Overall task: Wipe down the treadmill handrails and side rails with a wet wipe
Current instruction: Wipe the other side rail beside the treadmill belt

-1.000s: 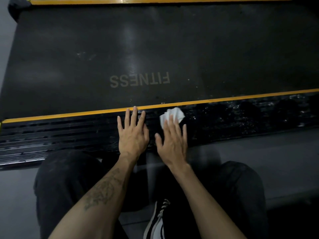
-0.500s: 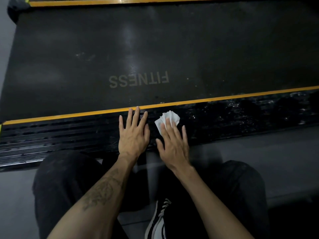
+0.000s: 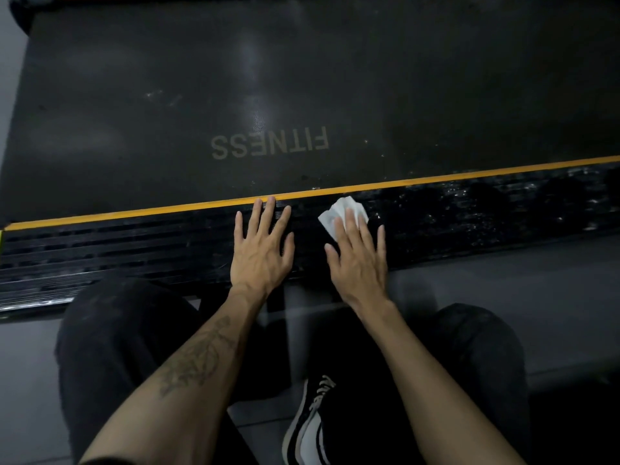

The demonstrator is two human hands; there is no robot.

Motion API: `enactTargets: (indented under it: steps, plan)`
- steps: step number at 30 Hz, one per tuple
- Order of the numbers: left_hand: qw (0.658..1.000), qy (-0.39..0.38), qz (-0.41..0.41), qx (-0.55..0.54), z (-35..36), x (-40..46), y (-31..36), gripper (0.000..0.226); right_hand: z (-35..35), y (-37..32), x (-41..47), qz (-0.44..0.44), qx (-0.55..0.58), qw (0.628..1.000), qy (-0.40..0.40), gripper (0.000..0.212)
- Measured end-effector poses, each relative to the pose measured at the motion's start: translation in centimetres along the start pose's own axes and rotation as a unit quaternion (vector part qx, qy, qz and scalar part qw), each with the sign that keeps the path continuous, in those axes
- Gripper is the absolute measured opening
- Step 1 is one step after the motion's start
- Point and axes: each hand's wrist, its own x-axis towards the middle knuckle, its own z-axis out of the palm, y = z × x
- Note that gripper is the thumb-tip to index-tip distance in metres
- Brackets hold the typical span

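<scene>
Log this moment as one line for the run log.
right hand presses wet wipe flat on side rail | left hand flat on rail, holding nothing | rail glistens right of wipe

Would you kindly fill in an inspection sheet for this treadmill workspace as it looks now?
Surface: ribbed black side rail beside a yellow strip; wet sheen on the rail's right part.
Job's things: white wipe on the rail, under the right fingers.
Clutter: nothing seen.
Grippers: left hand flat on the rail, fingers straight; right hand presses the wipe with straight fingers.
Cables: nothing seen.
Surroundings: belt printed FITNESS; grey floor; dark trousers and a black and white shoe below.
</scene>
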Motion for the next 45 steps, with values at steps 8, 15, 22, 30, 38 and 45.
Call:
enactTargets:
  steps: [8,15,22,30,38,45]
  plan:
    - [0.999,-0.004,-0.029,-0.017,0.3,0.4,0.9,0.059,0.6,-2.7,-3.5,-0.073,0.024,0.997,0.009,0.062]
    - [0.998,-0.030,-0.056,0.016,0.2,0.4,2.3,0.065,0.3,-1.9,-2.5,0.021,0.031,0.999,0.022,0.065]
    - [0.997,-0.043,-0.060,0.013,-0.1,0.6,2.7,0.059,-0.2,0.1,-2.9,-0.043,0.001,0.999,0.006,0.059]
    - [0.998,-0.029,-0.058,0.015,0.1,0.8,2.9,0.057,0.4,-3.0,-6.0,-0.038,0.026,0.999,-0.010,0.068]
    - [0.998,-0.008,-0.051,0.018,0.6,0.5,2.8,0.058,0.2,-2.0,-4.8,0.028,0.038,0.999,0.001,0.068]
    - [0.998,-0.023,-0.056,0.019,0.5,0.6,2.7,0.060,0.0,0.5,-4.8,-0.074,-0.014,0.997,-0.019,0.064]
